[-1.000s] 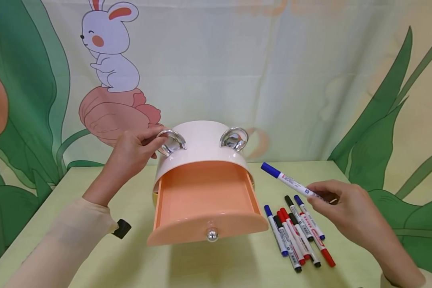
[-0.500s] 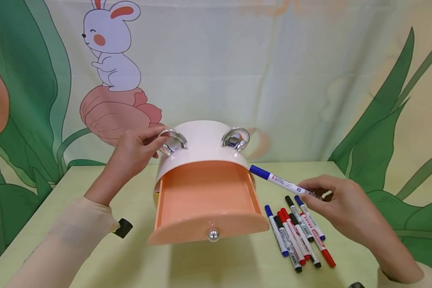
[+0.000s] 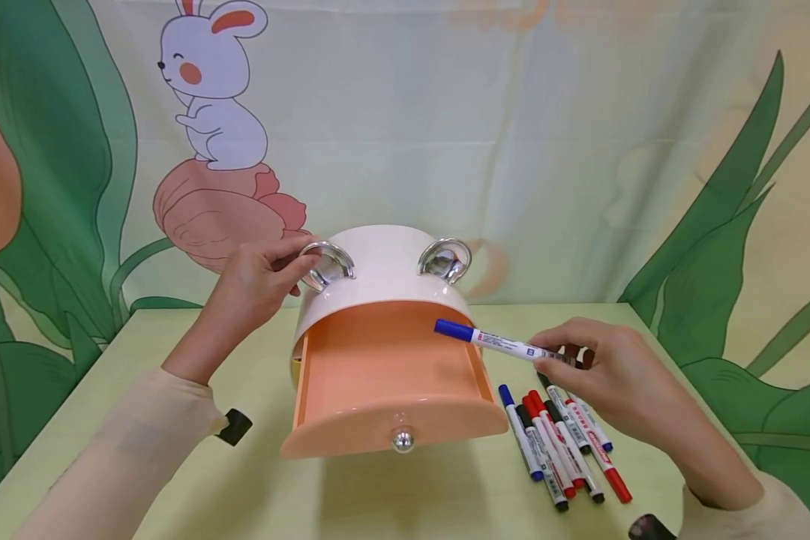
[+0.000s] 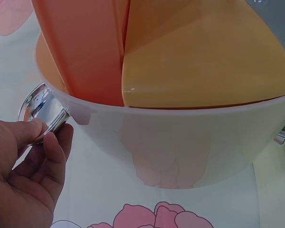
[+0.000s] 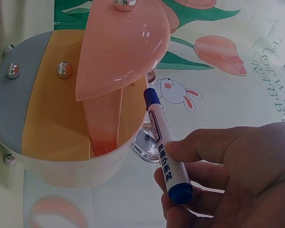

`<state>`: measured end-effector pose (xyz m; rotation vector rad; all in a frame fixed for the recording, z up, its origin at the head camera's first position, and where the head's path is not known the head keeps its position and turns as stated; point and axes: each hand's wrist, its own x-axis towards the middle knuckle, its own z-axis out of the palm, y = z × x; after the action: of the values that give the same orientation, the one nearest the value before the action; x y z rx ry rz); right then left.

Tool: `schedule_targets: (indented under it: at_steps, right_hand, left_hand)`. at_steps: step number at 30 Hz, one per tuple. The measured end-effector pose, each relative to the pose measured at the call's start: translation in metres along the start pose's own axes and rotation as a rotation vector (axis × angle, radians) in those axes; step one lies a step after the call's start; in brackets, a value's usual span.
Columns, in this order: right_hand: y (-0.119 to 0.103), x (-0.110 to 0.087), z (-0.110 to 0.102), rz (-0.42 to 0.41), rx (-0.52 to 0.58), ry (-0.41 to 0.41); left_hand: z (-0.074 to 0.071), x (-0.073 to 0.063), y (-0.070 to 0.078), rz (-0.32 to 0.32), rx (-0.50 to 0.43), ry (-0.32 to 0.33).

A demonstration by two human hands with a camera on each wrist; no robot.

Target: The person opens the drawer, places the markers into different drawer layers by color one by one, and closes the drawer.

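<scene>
A white rounded drawer box [image 3: 381, 262] with two silver ear-shaped rings stands mid-table. Its peach top drawer [image 3: 391, 427] is pulled out, and I see nothing inside it. My left hand [image 3: 256, 289] pinches the left silver ear [image 4: 43, 111] between thumb and fingers. In my right hand [image 3: 604, 364] I hold a white whiteboard marker [image 5: 164, 142] with blue ends. Its blue cap points left, above the drawer's right side. A yellow drawer [image 5: 57, 109] and a grey drawer [image 5: 14, 95], both pushed in, show in the right wrist view.
Several markers with blue, black and red caps, such as a red-capped marker [image 3: 607, 469], lie in a loose pile on the table [image 3: 256, 480] right of the box. Behind stands a printed curtain [image 3: 567, 150] with a rabbit and leaves.
My right hand has moved left with the marker, carrying its cap from beside the box to over the drawer. The left hand keeps its grip on the ear.
</scene>
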<state>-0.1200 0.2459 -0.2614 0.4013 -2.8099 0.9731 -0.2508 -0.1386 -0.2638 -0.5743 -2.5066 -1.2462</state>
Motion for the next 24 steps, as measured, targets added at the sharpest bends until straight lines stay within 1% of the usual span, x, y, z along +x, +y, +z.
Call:
schedule_targets:
  at_steps: [6, 14, 19, 24]
  right_hand:
    - [-0.008, 0.006, 0.003, -0.011, 0.004, -0.043]
    - [-0.015, 0.017, 0.004, -0.099, 0.019, -0.077]
    - [-0.018, 0.023, 0.004, -0.107, -0.002, -0.112]
    - [-0.022, 0.029, 0.006, -0.107, 0.015, -0.155]
  left_hand:
    - [0.000, 0.000, 0.000, 0.003, -0.005, 0.002]
    - [0.001, 0.000, -0.001, 0.000, -0.021, 0.003]
    - [0.001, -0.001, -0.001, -0.010, -0.012, 0.008]
    - [0.001, 0.000, -0.001, -0.015, -0.001, 0.009]
